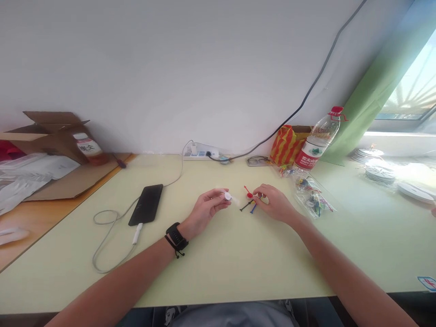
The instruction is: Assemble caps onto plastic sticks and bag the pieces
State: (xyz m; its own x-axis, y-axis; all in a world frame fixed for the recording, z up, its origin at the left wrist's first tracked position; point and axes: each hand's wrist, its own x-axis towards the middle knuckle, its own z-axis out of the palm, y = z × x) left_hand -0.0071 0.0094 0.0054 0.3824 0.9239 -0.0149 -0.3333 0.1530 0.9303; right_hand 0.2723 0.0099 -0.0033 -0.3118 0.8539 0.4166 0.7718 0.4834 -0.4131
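My left hand point(207, 206), wearing a black watch, is closed on a small white round piece point(228, 196), pinched between thumb and fingertips. To its right on the table, my right hand point(274, 202) is bent in a pinch over several small pointer-like plastic pieces. A red arrow-tipped pointer point(248, 192), a black pointer point(245, 206) and a blue pointer point(253, 208) stick out from beside its fingertips. The fingers hide what they grip there. Clear bags point(315, 197) of small coloured parts lie right of my right hand.
A black phone point(146, 205) on a cable lies to the left. At the back are a power strip point(200, 152), glasses point(259, 161), a striped bag point(286, 147) and a large water bottle point(316, 141). White discs point(379, 173) are stacked right; a cardboard box point(56, 136) stands left.
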